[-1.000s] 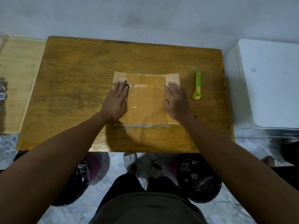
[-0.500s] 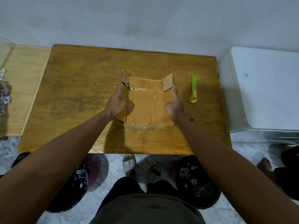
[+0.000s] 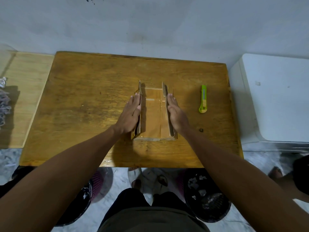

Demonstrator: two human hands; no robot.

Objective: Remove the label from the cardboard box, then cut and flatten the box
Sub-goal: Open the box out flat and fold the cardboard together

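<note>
The cut brown cardboard box [image 3: 153, 114] lies on the wooden table [image 3: 83, 101] with its taped middle panel flat and both side panels standing upright. My left hand [image 3: 131, 114] presses with straight fingers against the outside of the left panel. Against the outside of the right panel, my right hand [image 3: 176, 114] presses the same way. A green utility knife [image 3: 203, 99] lies on the table to the right of the box, apart from both hands.
A white appliance [image 3: 277, 97] stands at the right of the table, and a lighter wooden surface [image 3: 21, 97] adjoins it on the left. Dark bins [image 3: 207, 196] with scraps sit on the floor under the table's near edge. A grey wall runs behind.
The side panels, pressed flat under both palms a second ago, have been raised to vertical. Both hands turned from palm-down to edge-on against the panels' outer faces.
</note>
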